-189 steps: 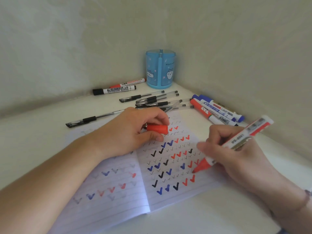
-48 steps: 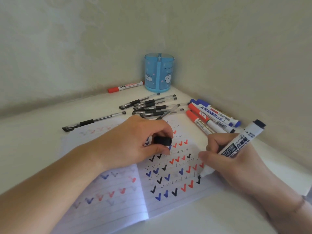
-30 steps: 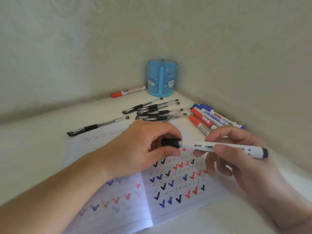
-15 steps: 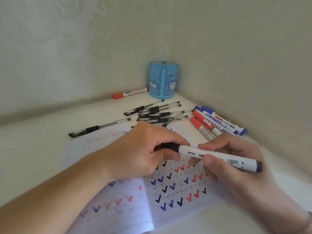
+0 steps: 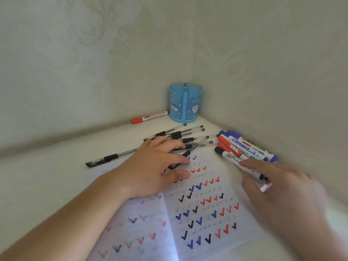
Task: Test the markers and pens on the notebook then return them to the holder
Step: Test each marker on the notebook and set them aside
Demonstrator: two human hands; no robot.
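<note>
While the left hand lies flat and relaxed on the notebook, the right hand's fingertips rest loosely on the capped black marker, its cap pointing to the frame's upper left.

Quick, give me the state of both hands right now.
Left hand: open, fingers spread over the pens, gripping nothing.
Right hand: fingers on the black-capped marker; the blur hides whether they grip it.

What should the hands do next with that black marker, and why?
Probably let go of the black marker: it is capped and lies beside the other markers, with the right hand on its back end. The left hand is already over the pens, likely for the next test.
</note>
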